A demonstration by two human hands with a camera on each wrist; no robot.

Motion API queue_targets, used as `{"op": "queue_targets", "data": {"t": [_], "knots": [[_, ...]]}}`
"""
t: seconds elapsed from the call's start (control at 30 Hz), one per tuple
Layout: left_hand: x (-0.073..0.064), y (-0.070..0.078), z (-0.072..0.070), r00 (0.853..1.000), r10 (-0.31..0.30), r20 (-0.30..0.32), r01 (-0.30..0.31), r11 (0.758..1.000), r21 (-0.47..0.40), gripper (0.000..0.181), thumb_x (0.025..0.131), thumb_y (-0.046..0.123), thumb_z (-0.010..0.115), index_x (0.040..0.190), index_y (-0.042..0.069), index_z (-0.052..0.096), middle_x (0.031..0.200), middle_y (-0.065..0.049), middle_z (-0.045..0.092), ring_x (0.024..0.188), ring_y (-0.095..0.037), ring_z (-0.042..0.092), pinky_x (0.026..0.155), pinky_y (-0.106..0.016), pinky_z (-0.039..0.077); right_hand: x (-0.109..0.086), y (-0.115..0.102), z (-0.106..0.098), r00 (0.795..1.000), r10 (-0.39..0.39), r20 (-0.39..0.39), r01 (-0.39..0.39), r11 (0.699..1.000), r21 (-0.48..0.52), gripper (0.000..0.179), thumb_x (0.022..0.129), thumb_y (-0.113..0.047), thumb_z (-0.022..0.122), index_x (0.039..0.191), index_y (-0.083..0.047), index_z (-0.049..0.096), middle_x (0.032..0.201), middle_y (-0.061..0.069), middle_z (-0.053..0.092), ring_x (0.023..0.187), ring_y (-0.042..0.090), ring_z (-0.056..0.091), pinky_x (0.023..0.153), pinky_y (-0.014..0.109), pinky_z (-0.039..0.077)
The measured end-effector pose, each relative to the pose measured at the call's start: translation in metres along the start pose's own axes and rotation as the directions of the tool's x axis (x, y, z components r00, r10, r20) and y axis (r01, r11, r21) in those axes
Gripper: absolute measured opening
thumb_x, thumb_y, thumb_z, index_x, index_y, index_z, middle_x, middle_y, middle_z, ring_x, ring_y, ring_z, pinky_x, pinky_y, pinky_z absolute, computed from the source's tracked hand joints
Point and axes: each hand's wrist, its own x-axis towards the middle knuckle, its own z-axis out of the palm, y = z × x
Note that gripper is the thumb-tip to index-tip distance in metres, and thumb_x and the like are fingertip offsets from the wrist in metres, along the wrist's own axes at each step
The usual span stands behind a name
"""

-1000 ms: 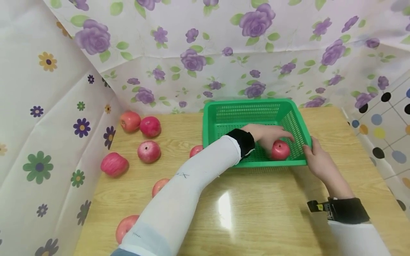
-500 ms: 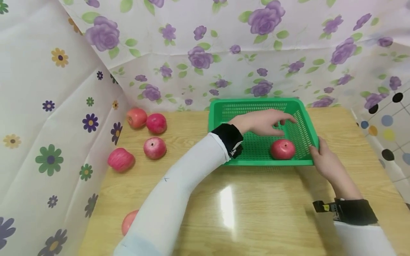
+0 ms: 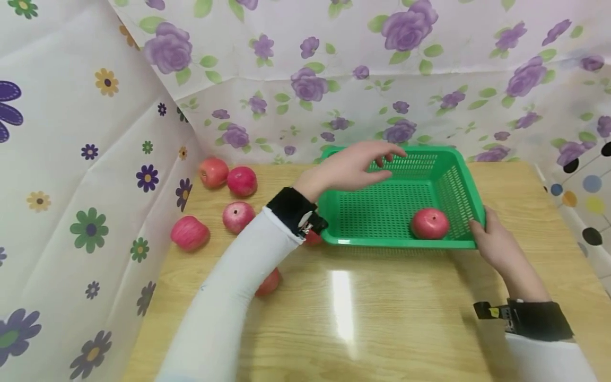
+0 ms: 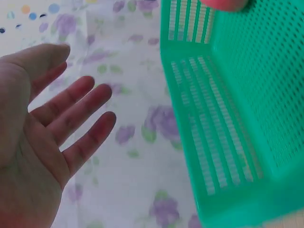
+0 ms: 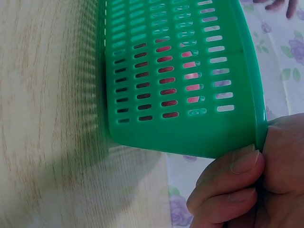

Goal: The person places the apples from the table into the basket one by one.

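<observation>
A green plastic basket (image 3: 382, 243) stands at the back of the table, with one red apple (image 3: 430, 223) on its floor near the front right. Over the basket's back left part hovers my left hand (image 3: 355, 165); its fingers are loosely spread and hold nothing, as the palm (image 4: 33, 156) in the left wrist view confirms. My right hand (image 3: 498, 244) grips the basket's right rim near the front corner. In the right wrist view its curled fingers (image 5: 232, 175) pinch that rim, and red shows through the slots.
Several apples lie on the table left of the basket, among them a red apple (image 3: 242, 181) and a pink apple (image 3: 190, 233). Another apple (image 3: 268, 283) is partly behind the left sleeve. A flowered cloth (image 3: 267, 106) hangs behind the table.
My left hand has let go of the apple in the basket, risen and moved left, its fingers now loose. My right hand keeps hold of the rim. The view has shifted slightly left.
</observation>
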Motion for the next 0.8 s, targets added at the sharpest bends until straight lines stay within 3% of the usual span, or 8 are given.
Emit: {"op": "queue_targets", "data": {"t": [0.23,0.43,0.6,0.8], "knots": [[-0.052,-0.023,-0.012,0.982,-0.122,-0.143,0.132,0.989,0.065,0.042,0.091,0.000,0.057,0.132,0.004,0.050,0.129,-0.007,0.055,0.113,-0.015,0.050,0.100,-0.026,0.042,-0.001,-0.001,0.000,1.000,0.005,0.012,-0.005,1.000,0.007,0.072,0.108,-0.042,0.020,0.154,0.005,-0.011,0.139,0.048,0.027,0.121,0.062,0.032,0.091,0.076,0.033],[-0.100,-0.042,-0.007,0.954,-0.239,-0.180,0.256,0.964,0.078,0.037,0.089,0.001,0.058,0.125,0.003,0.049,0.125,-0.010,0.054,0.117,-0.022,0.049,0.102,-0.036,0.043,-0.001,-0.001,0.000,1.000,0.009,0.017,-0.010,1.000,0.004,0.072,0.108,-0.042,0.019,0.154,0.005,-0.011,0.140,0.048,0.026,0.122,0.063,0.030,0.091,0.076,0.033],[-0.125,-0.059,0.010,0.942,-0.311,-0.124,0.324,0.941,0.103,0.033,0.089,0.011,0.062,0.120,0.005,0.051,0.116,-0.008,0.055,0.107,-0.023,0.052,0.095,-0.037,0.047,-0.002,-0.001,-0.001,0.999,0.035,0.015,-0.035,0.999,-0.010,0.073,0.107,-0.044,0.018,0.153,0.005,-0.011,0.140,0.049,0.024,0.123,0.065,0.027,0.092,0.077,0.030],[-0.147,-0.069,0.028,0.932,-0.357,0.059,0.353,0.933,0.068,0.052,0.085,0.030,0.071,0.127,0.006,0.053,0.125,-0.009,0.056,0.117,-0.022,0.050,0.102,-0.039,0.044,0.000,-0.001,0.001,0.999,0.027,0.027,-0.027,0.999,-0.017,0.074,0.107,-0.045,0.017,0.153,0.006,-0.012,0.141,0.049,0.024,0.123,0.064,0.027,0.093,0.077,0.030]]}}
